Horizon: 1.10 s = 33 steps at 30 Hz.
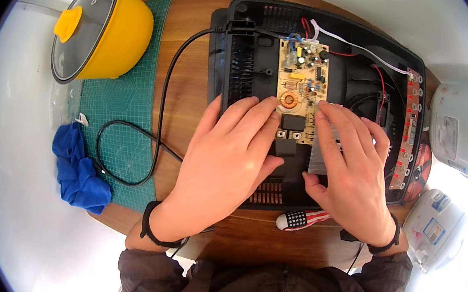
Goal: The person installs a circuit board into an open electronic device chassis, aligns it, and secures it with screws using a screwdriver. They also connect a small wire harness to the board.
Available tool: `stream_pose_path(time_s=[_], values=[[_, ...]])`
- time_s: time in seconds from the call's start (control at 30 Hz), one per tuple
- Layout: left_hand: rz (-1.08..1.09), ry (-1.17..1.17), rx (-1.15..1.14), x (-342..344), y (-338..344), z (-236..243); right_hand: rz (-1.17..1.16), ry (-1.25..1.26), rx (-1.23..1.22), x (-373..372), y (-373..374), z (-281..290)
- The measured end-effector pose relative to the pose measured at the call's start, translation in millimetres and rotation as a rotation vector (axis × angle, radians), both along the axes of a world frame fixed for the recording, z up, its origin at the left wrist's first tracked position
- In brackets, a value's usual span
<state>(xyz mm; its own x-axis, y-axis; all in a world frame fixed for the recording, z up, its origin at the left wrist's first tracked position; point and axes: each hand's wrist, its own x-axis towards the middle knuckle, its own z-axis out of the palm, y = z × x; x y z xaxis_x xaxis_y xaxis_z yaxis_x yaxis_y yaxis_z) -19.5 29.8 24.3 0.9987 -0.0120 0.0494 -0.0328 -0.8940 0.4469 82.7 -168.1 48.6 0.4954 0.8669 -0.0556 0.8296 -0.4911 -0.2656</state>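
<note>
A tan circuit board with a copper coil and several small components lies within the black open casing. My left hand has its fingertips at the board's left edge, the thumb by a black block at its near end. From the other side, my right hand holds the board's right edge, its curved fingers over a finned grey heat sink. The thumb touches the heat sink's near end. Both hands steady the board between them; the fingertips' undersides are hidden.
A yellow lidded pot stands on a green cutting mat at left, near a blue cloth. A black cord loops there. An LED strip board lines the casing's right side. A striped-handled tool lies in front; white boxes stand right.
</note>
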Motion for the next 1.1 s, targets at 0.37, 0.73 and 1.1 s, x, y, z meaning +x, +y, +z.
stream_pose_path(time_s=[0.37, 0.73, 1.1], values=[[0.002, 0.006, 0.036, 3.6, -3.7, 3.6, 0.038, 0.035, 0.093, 5.6, -5.0, -8.4], [-0.004, 0.0, 0.072, 3.7, -5.1, 0.5, -0.136, 0.097, 0.073, 12.1, -15.5, 1.5], [0.004, -0.016, 0.075, 2.9, -6.2, -0.8, -0.081, 0.009, 0.006, 11.7, -11.9, -1.8]])
